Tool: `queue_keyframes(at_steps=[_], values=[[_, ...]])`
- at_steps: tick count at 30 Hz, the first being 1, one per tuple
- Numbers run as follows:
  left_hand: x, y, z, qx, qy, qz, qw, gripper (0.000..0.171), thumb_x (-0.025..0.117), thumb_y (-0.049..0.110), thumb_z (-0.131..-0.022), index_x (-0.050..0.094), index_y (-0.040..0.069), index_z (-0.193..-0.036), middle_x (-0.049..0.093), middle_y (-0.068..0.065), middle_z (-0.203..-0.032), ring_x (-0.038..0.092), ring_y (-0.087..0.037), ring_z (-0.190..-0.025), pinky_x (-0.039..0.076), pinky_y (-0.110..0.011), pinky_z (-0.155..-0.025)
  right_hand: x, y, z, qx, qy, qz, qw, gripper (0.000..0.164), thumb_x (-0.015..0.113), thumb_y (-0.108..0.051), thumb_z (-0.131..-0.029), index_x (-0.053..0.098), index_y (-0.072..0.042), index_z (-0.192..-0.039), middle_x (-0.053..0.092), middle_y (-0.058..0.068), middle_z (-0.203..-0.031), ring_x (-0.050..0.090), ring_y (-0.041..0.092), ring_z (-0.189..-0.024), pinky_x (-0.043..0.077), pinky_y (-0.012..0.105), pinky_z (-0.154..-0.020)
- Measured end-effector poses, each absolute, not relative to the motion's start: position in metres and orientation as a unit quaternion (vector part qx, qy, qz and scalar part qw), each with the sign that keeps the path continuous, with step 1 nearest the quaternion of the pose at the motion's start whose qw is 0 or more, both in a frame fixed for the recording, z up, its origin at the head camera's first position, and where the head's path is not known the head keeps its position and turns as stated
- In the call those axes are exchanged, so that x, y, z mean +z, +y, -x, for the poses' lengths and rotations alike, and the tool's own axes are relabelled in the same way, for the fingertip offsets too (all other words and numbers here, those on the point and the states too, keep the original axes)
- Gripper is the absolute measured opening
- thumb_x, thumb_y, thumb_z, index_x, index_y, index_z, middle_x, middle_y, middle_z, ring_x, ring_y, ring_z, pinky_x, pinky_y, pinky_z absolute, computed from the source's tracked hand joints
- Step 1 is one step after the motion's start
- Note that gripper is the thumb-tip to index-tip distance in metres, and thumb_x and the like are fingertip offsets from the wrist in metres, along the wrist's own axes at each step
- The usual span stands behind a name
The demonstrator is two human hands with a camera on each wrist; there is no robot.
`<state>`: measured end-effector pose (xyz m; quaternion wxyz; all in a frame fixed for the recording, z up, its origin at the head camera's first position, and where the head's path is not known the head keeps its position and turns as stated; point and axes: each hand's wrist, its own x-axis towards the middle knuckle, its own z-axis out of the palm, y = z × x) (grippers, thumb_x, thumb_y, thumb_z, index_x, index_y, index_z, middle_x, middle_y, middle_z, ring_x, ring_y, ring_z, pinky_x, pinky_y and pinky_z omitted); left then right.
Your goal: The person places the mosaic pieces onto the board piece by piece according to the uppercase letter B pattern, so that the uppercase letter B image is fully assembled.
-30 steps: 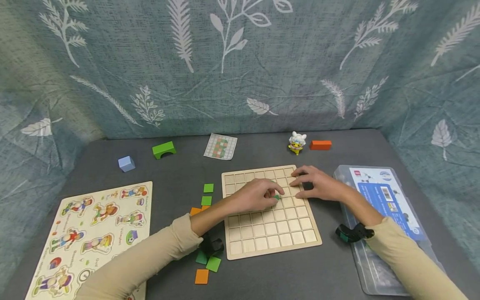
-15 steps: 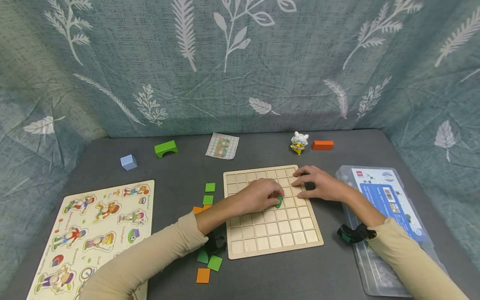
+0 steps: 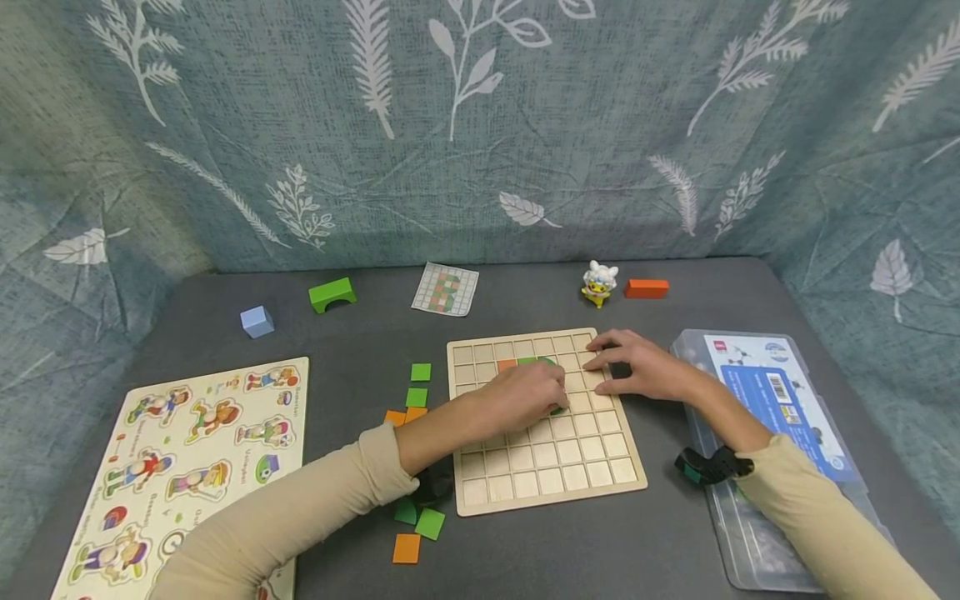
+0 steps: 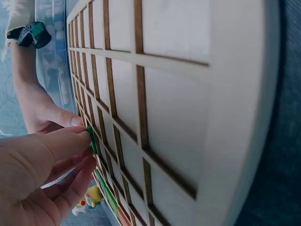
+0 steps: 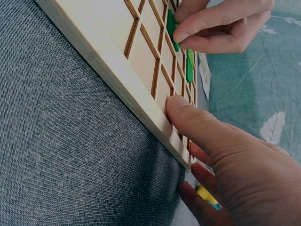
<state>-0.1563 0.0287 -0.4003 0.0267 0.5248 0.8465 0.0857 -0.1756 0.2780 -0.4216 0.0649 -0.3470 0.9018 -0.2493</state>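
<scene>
My left hand (image 3: 521, 393) reaches over the wooden grid board (image 3: 551, 482) and pinches a dark green tile (image 5: 172, 30) between thumb and fingers. In the left wrist view the tile stands tilted at the grid's cells. Farther up the board lie an orange tile (image 3: 507, 365), a green tile (image 3: 527, 361) and a darker green tile (image 3: 547, 361), partly hidden behind my left hand. My right hand (image 3: 637, 365) rests at the board's right edge. Its thumb touches the board face, with the fingers spread along the border.
Loose green tiles (image 3: 416, 397) and orange tiles (image 3: 407, 548) lie left of the board. A picture puzzle board (image 3: 187, 467) is at left, a clear plastic case (image 3: 757, 533) at right. Behind are a pattern card (image 3: 445, 289), figurine (image 3: 598, 283), green arch block (image 3: 332, 295), orange block (image 3: 647, 288) and blue cube (image 3: 257, 322).
My left hand has brought the green tile slightly nearer to me and turned over it, so less of the tile shows. My right hand stays at the board's edge.
</scene>
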Motion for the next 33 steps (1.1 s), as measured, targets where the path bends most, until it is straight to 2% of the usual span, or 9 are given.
queue_keyframes(at_steps=[7, 14, 17, 22, 24, 28, 33], values=[[-0.401, 0.026, 0.156, 0.091, 0.849, -0.519, 0.037, 0.015, 0.064, 0.015, -0.093, 0.079, 0.018, -0.092, 0.068, 0.000, -0.096, 0.063, -0.012, -0.088, 0.050, -0.021, -0.076, -0.421, 0.279, 0.176, -0.251, 0.902, 0.346, 0.068, 0.036, 0.078, -0.021, -0.081, 0.072, -0.010, -0.114, 0.058, 0.017, -0.129, 0.052, 0.036, -0.120, 0.045, 0.053, -0.094], [-0.400, 0.023, 0.155, 0.115, 0.861, -0.493, 0.059, 0.016, 0.065, 0.015, -0.093, 0.075, 0.018, -0.082, 0.067, 0.001, -0.094, 0.061, -0.010, -0.083, 0.048, -0.018, -0.069, -0.420, 0.278, 0.176, -0.252, 0.902, 0.341, 0.077, 0.036, 0.077, -0.023, -0.082, 0.072, -0.011, -0.115, 0.057, 0.016, -0.130, 0.051, 0.036, -0.122, 0.044, 0.054, -0.096], [-0.400, 0.019, 0.155, 0.120, 0.864, -0.486, 0.053, 0.016, 0.065, 0.019, -0.093, 0.076, 0.018, -0.082, 0.067, 0.002, -0.093, 0.061, -0.010, -0.083, 0.048, -0.018, -0.067, -0.419, 0.278, 0.175, -0.252, 0.903, 0.338, 0.080, 0.035, 0.077, -0.023, -0.082, 0.072, -0.011, -0.115, 0.057, 0.016, -0.130, 0.051, 0.036, -0.122, 0.044, 0.054, -0.096], [-0.398, -0.016, 0.158, 0.151, 0.872, -0.466, 0.018, 0.015, 0.066, 0.027, -0.092, 0.076, 0.015, -0.092, 0.067, 0.000, -0.100, 0.062, -0.015, -0.092, 0.052, -0.027, -0.077, -0.419, 0.277, 0.176, -0.249, 0.905, 0.336, 0.082, 0.036, 0.077, -0.023, -0.082, 0.072, -0.011, -0.115, 0.057, 0.016, -0.131, 0.051, 0.036, -0.122, 0.043, 0.054, -0.096], [-0.396, -0.042, 0.164, 0.176, 0.881, -0.438, 0.020, 0.018, 0.067, 0.028, -0.092, 0.075, 0.013, -0.100, 0.067, -0.002, -0.106, 0.061, -0.018, -0.098, 0.052, -0.032, -0.082, -0.419, 0.276, 0.176, -0.249, 0.905, 0.335, 0.082, 0.036, 0.077, -0.023, -0.082, 0.072, -0.011, -0.116, 0.056, 0.016, -0.131, 0.050, 0.036, -0.122, 0.043, 0.055, -0.097], [-0.394, -0.101, 0.178, 0.227, 0.901, -0.366, 0.060, 0.027, 0.067, 0.027, -0.092, 0.071, 0.012, -0.114, 0.065, -0.007, -0.116, 0.059, -0.024, -0.107, 0.051, -0.042, -0.088, -0.419, 0.276, 0.176, -0.250, 0.904, 0.335, 0.085, 0.037, 0.077, -0.023, -0.082, 0.071, -0.010, -0.116, 0.056, 0.017, -0.132, 0.050, 0.037, -0.123, 0.042, 0.056, -0.097], [-0.403, -0.159, 0.197, 0.350, 0.869, -0.295, 0.186, 0.042, 0.065, 0.021, -0.093, 0.058, 0.007, -0.132, 0.058, -0.015, -0.132, 0.057, -0.031, -0.117, 0.048, -0.045, -0.097, -0.419, 0.277, 0.174, -0.252, 0.905, 0.332, 0.085, 0.037, 0.077, -0.021, -0.082, 0.071, -0.010, -0.116, 0.056, 0.017, -0.132, 0.049, 0.038, -0.124, 0.043, 0.056, -0.097]])
